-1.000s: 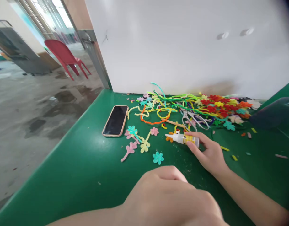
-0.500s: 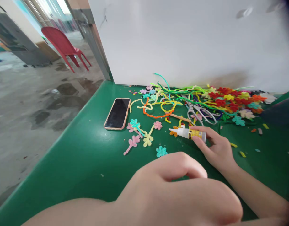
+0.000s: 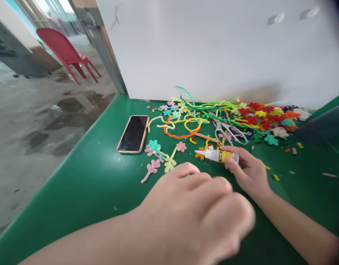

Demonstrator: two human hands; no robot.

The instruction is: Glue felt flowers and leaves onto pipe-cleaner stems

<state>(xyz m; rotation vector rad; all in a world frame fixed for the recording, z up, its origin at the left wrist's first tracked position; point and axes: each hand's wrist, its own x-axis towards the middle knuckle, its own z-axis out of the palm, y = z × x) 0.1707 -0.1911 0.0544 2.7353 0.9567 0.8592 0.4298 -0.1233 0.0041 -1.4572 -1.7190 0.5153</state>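
At bottom centre my left hand (image 3: pixel 197 209) is curled, fingertips hidden; I cannot tell whether its grip has anything. Right of centre, my right hand (image 3: pixel 249 169) clasps a small bottle (image 3: pixel 226 156), nozzle leftward; fuzzy flowers (image 3: pixel 169 165) lie left of it on the green bench (image 3: pixel 75 184); scissors (image 3: pixel 219 126) lie farther back.
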